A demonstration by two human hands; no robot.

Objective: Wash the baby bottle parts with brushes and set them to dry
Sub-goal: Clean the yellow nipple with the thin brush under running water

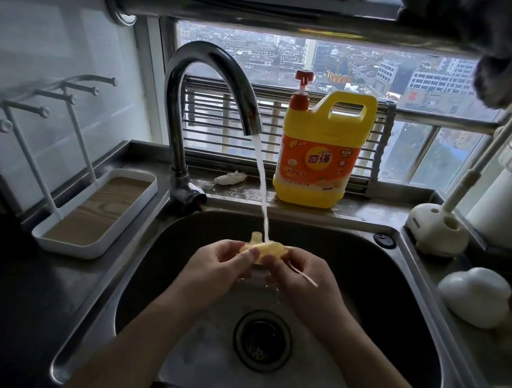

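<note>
From the head camera, the washing step looks to be in hand. Over the sink (389, 307), at 6 o'clock from the faucet (218, 70), the left hand (220, 263) pinches the yellow nipple (265, 250) under the running water (262, 188). The right hand (298, 283) pinches its other edge and also holds a thin pale stick (304, 276), likely a small brush. Next, I judge, the rinse needs finishing, then the slippery part, pinched firmly, goes to the drying rack (64, 246) at 9 o'clock.
</note>
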